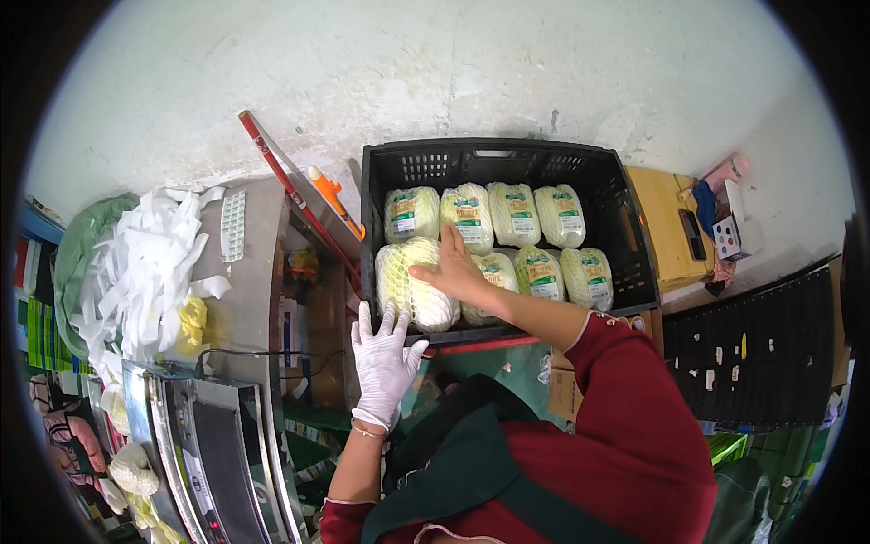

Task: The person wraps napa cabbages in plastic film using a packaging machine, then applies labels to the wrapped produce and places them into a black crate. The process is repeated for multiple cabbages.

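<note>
Resting over a netted cabbage [397,275] at the near-left corner of a black crate [530,168], the bare right hand [453,273] lies with its thumb wide of its straight fingers. The white-gloved left hand [381,360], palm down and fingers fanned wide, reaches over the crate's near edge to the same cabbage's near side; whether its fingertips press on it I cannot tell. Three labelled cabbages [541,276] continue the row along the near edge, the first partly behind the right hand and wrist. Four more packs [514,218] line up behind, toward the far edge. Left of the crate lean a red pole [281,172] and, beyond it, a grey desk [246,286] with a heap of white strips [149,263].
</note>
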{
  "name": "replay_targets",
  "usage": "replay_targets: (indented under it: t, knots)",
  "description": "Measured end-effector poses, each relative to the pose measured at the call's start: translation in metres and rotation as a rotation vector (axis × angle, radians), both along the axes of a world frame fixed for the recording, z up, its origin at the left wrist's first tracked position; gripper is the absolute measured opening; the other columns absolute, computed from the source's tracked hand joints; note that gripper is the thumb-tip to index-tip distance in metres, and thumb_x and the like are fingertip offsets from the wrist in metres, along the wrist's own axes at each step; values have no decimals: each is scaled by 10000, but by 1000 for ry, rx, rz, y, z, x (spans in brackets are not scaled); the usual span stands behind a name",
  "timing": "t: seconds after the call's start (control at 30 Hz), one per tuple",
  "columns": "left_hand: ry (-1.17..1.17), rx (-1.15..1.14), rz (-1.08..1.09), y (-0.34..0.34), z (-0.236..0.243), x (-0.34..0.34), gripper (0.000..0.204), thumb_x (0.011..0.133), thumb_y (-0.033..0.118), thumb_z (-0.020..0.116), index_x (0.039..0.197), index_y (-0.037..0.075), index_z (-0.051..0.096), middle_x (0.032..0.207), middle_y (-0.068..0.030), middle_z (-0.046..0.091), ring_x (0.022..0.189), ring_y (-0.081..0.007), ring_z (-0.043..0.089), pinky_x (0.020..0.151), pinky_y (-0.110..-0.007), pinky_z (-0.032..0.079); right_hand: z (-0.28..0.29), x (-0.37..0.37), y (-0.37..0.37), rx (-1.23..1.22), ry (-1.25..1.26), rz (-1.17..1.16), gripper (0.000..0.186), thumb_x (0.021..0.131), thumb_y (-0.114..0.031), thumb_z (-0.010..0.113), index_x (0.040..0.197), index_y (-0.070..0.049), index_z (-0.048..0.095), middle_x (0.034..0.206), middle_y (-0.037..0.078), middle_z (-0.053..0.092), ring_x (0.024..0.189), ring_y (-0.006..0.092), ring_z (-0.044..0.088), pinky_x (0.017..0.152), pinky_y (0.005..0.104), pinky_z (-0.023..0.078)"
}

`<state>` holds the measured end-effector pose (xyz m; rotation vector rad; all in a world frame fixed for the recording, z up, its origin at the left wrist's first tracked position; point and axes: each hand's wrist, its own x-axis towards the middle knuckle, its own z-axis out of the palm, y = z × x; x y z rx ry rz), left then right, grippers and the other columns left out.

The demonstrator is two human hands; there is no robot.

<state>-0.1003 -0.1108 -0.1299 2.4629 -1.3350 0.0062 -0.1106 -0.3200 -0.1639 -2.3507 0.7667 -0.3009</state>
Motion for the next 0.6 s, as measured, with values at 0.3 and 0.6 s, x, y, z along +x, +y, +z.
replay_targets:
  t: [0.3,0.6]
  knots:
    - [154,-153,-59,12,-8,14,496,814,277,706,1246,64,589,1277,-143,559,1398,-398,268,1113,-494,243,-13,33,37,-826,-103,346,430,907,-271,500,1191,45,567,1244,200,565,1221,324,487,1060,534,277]
    - [385,-433,218,200,14,-21,433,928,319,581,1288,79,566,1153,-196,621,1078,-373,586,929,-420,476,-20,42,18,-789,-165,355,386,811,-242,664,1120,-14,620,1157,193,609,1103,385,538,958,505,404]
